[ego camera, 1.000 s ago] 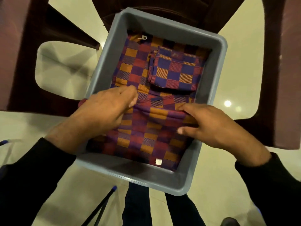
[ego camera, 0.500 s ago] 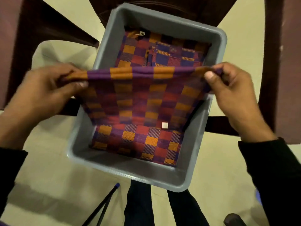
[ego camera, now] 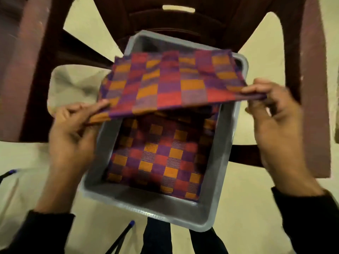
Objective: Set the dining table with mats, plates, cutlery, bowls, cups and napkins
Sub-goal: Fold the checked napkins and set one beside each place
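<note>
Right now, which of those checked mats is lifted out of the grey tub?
The upper checked mat, pinched at its near corners by the left hand and right hand. The other checked mat lies flat inside the grey tub.

Dim, warm indoor light; motion blur smears the picture, edges bowed, perhaps by the wide lens.

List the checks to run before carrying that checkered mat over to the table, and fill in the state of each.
1. Left hand pinches a near corner of the lifted mat: ok.
2. Right hand pinches the other near corner: ok.
3. Mat clear of the grey tub: not ok, its far edge lies over the tub's far rim.
4. Mat below left behind in the tub: ok.
5. Chair arms flank the tub closely: cannot tell whether the mat clears them.
</note>
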